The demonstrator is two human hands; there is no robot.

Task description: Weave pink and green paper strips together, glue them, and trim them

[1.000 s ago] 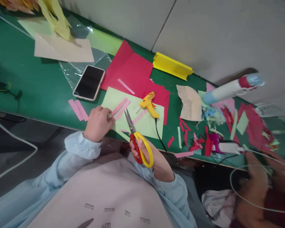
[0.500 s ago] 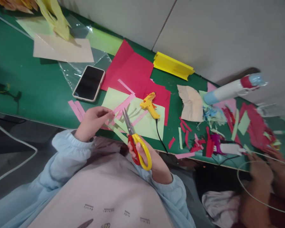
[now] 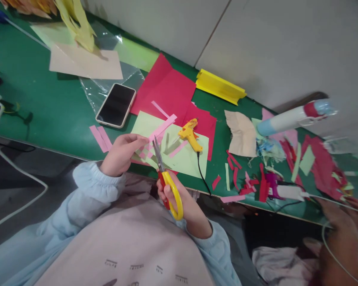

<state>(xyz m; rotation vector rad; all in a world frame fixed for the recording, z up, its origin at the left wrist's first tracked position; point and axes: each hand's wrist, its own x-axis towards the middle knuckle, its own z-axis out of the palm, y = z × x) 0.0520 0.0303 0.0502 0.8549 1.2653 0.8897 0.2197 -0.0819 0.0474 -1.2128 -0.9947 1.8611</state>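
Note:
Between the thumb and fingers of my left hand is pinched one end of a pink paper strip, which slants up to the right. My right hand grips scissors with one yellow and one red handle. Their blades point up and away from me, the tips at the pink strip close to my left fingertips. Below lies a pale green sheet with further pink strips on it. A yellow glue gun rests on that sheet, to the right of the blades.
A phone lies on the green table, left of red paper sheets. A yellow folded piece stands near the wall. Paper scraps, a white-and-blue roll and a purple glue gun lie rightward. Another person's arm is at the right.
The scissors have shifted slightly left and their blades are closer to the strip by my left fingers. My left hand has moved a little right. The other person's hands have moved right.

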